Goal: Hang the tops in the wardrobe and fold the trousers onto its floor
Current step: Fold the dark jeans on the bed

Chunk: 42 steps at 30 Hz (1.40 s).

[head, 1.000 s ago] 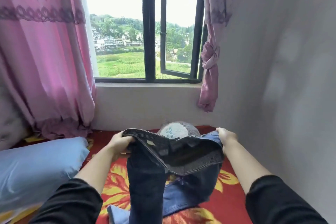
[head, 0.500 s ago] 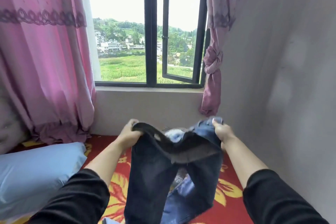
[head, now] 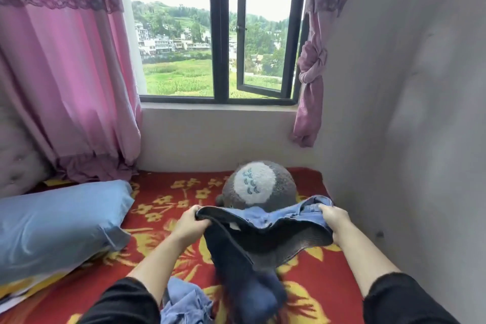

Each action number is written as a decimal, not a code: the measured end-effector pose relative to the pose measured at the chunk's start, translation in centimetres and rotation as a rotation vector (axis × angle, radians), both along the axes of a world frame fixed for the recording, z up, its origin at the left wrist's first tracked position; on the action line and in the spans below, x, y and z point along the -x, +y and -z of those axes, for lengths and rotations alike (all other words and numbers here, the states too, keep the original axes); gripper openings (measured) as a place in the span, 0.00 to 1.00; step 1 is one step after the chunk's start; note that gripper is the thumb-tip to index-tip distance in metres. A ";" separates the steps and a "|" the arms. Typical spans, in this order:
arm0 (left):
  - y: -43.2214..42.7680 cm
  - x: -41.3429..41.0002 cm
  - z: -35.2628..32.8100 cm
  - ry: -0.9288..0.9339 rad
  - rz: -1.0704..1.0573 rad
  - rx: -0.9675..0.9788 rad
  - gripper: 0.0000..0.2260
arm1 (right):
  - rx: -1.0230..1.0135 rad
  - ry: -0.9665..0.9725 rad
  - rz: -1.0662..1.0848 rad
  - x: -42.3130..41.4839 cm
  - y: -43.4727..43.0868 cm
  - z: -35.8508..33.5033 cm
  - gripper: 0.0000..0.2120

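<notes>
Trousers [head: 244, 252] are hanging over the bed [head: 315, 271], the waistband stretched between the left hand [head: 190, 226] and right hand [head: 335, 221], each curling its fingers tightly into the denim. The legs are dangling twisted just beside a paler blue garment [head: 184, 302], so any fold is likely risking going crooked or snagging that cloth.

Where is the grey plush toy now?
Head view: the round grey-and-white plush toy lies centre-right on the red floral blanket under the window, just behind the dark denim jeans.
</notes>
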<state>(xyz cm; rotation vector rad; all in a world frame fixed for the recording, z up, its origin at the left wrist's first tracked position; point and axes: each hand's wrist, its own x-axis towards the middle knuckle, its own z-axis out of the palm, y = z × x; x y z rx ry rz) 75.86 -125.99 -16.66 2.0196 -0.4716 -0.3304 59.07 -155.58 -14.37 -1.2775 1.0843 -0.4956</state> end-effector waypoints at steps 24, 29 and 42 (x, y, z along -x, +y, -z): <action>16.8 28.0 27.9 0.514 0.304 -0.707 0.12 | -0.035 1.012 -0.323 30.3 14.3 29.9 0.08; 19.3 33.7 34.8 0.621 0.523 -0.850 0.11 | -0.006 1.225 -0.410 35.9 16.7 35.8 0.14; 15.2 25.5 36.9 0.421 -0.048 -0.661 0.15 | 0.256 0.903 -0.714 21.8 21.4 38.4 0.21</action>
